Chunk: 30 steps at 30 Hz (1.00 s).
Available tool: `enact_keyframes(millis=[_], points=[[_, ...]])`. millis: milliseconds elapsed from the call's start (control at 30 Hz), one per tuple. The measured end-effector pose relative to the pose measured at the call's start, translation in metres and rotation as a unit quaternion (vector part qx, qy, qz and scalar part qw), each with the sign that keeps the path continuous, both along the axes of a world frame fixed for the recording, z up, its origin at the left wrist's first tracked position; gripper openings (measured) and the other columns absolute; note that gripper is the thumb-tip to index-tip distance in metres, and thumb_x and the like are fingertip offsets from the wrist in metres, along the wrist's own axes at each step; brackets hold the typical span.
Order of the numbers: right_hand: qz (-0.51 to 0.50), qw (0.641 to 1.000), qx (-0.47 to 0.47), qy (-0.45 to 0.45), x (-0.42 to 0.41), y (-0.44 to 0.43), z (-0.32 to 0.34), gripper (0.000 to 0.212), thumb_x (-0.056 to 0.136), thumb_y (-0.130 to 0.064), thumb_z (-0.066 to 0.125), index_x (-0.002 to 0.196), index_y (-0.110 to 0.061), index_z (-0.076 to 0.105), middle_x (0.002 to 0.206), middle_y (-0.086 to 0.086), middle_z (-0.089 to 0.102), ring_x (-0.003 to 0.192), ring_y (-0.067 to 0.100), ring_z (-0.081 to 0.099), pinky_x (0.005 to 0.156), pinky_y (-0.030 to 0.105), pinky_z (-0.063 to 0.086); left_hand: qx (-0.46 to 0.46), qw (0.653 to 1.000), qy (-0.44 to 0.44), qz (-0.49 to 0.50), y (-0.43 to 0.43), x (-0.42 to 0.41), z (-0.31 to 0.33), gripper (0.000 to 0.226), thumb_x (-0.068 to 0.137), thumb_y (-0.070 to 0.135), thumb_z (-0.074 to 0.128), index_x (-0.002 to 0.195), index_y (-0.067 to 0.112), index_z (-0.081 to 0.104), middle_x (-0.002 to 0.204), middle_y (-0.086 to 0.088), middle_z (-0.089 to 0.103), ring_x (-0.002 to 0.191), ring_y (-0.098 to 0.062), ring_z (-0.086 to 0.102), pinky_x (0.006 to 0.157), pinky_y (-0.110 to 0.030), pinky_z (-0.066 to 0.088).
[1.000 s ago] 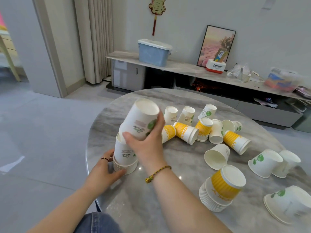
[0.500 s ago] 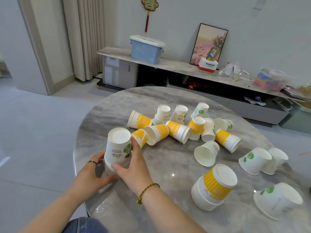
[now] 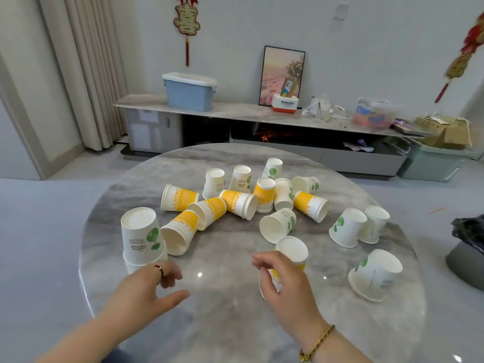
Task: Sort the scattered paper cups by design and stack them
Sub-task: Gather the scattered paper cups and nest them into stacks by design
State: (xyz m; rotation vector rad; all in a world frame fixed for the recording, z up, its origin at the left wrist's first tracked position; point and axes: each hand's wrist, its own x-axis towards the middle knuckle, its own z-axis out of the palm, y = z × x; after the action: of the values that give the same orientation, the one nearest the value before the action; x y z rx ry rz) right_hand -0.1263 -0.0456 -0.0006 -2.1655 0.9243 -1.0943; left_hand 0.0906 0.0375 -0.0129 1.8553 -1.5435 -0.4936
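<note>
An upside-down stack of white cups with a green leaf and script print [image 3: 142, 238] stands at the near left of the round marble table [image 3: 225, 307]. My left hand [image 3: 148, 286] hovers just in front of it, fingers apart and holding nothing. My right hand [image 3: 284, 284] is loosely curled in front of the yellow "LUCKY" stack [image 3: 292, 249] and hides its lower part; I cannot tell if it touches. Several loose yellow [image 3: 237, 203] and white [image 3: 277, 225] cups lie mixed at the table's middle. Another green-print stack [image 3: 375, 275] stands at the right.
Two upside-down white cups [image 3: 348, 227] stand together at the right. Off the table's right edge is a grey stool with a dark bag [image 3: 468, 247]. A low cabinet [image 3: 235, 113] with a blue box [image 3: 189, 91] runs along the far wall.
My right hand set the green-leaf cup onto the left stack, let go and moved right to the yellow stack. My left hand came off that stack.
</note>
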Motion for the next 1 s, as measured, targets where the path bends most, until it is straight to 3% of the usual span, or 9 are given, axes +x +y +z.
enact_keyframes(millis=[100,200,300,400,500,600,667,800,1000], points=[[-0.080,0.996,-0.029,-0.028,-0.029,-0.006,0.004,0.017,0.074,-0.025,0.038,0.082,-0.030,0.052,0.075,-0.008,0.059,0.079,-0.023,0.048,0.073,-0.005,0.035,0.029,0.998,0.029,-0.056,-0.023,-0.039,0.002,0.056,0.042,0.066,0.049,0.094,0.048,0.041,0.081,0.030,0.058,0.093,0.015,0.046,0.073,0.001,0.036],[-0.136,0.987,0.048,-0.071,-0.057,-0.013,-0.005,0.014,0.074,-0.023,0.042,0.075,-0.035,0.048,0.082,-0.016,0.055,0.079,-0.007,0.054,0.071,-0.001,0.039,0.067,0.992,0.058,-0.089,-0.049,-0.080,-0.006,0.085,0.057,0.046,0.075,0.128,0.028,0.032,0.112,0.015,0.048,0.095,0.001,0.047,0.078,-0.005,0.033],[-0.119,0.959,0.248,-0.063,-0.076,-0.027,-0.031,0.038,0.086,0.002,0.039,0.108,-0.028,0.042,0.115,0.000,0.048,0.100,0.014,0.054,0.086,0.019,0.042,0.090,0.985,0.122,-0.078,-0.070,-0.114,-0.016,0.097,0.064,0.025,0.079,0.138,0.020,0.018,0.135,-0.003,0.039,0.115,-0.010,0.041,0.090,-0.014,0.030],[-0.082,0.935,0.344,-0.029,-0.073,-0.038,-0.046,0.050,0.086,0.009,0.039,0.131,-0.009,0.030,0.126,0.006,0.040,0.108,0.019,0.049,0.093,0.026,0.037,0.112,0.976,0.172,-0.073,-0.085,-0.131,-0.023,0.114,0.050,0.035,0.084,0.140,0.019,0.016,0.139,-0.003,0.040,0.126,-0.015,0.042,0.106,-0.027,0.034],[-0.063,0.936,0.344,-0.026,-0.063,-0.042,-0.052,0.048,0.083,0.009,0.043,0.127,-0.009,0.034,0.124,0.009,0.049,0.114,0.021,0.051,0.096,0.026,0.040,0.079,0.977,0.179,-0.088,-0.094,-0.137,-0.029,0.090,0.034,0.048,0.076,0.115,0.046,0.036,0.110,0.018,0.060,0.105,-0.004,0.058,0.096,-0.027,0.046],[-0.050,0.942,0.332,-0.024,-0.059,-0.044,-0.055,0.043,0.080,0.011,0.044,0.105,-0.024,0.042,0.107,0.003,0.055,0.106,0.017,0.053,0.082,0.009,0.042,0.066,0.983,0.155,-0.071,-0.094,-0.145,-0.026,0.058,0.032,0.053,0.066,0.084,0.052,0.041,0.085,0.025,0.060,0.088,-0.002,0.062,0.082,-0.017,0.049],[-0.045,0.945,0.325,-0.022,-0.060,-0.047,-0.058,0.046,0.077,0.013,0.043,0.098,-0.027,0.043,0.101,-0.001,0.056,0.102,0.014,0.053,0.071,0.000,0.043,0.061,0.983,0.163,-0.052,-0.094,-0.147,-0.027,0.054,0.032,0.057,0.064,0.081,0.048,0.043,0.082,0.022,0.062,0.085,0.000,0.062,0.079,-0.015,0.048],[-0.035,0.942,0.330,-0.044,-0.061,-0.048,-0.057,0.051,0.074,0.020,0.037,0.091,-0.027,0.047,0.092,-0.007,0.057,0.098,0.014,0.054,0.071,0.006,0.046,0.048,0.973,0.220,-0.055,-0.092,-0.147,-0.028,0.056,0.038,0.049,0.070,0.088,0.046,0.044,0.089,0.017,0.066,0.080,0.000,0.065,0.073,-0.016,0.052],[0.019,0.935,0.348,-0.058,-0.048,-0.037,-0.050,0.051,0.077,0.025,0.037,0.090,-0.021,0.054,0.088,-0.013,0.057,0.072,-0.016,0.061,0.067,0.000,0.046,0.028,0.966,0.251,-0.062,-0.074,-0.123,-0.028,0.058,0.042,0.031,0.079,0.090,0.038,0.047,0.077,0.043,0.062,0.077,0.021,0.058,0.065,0.002,0.042]])
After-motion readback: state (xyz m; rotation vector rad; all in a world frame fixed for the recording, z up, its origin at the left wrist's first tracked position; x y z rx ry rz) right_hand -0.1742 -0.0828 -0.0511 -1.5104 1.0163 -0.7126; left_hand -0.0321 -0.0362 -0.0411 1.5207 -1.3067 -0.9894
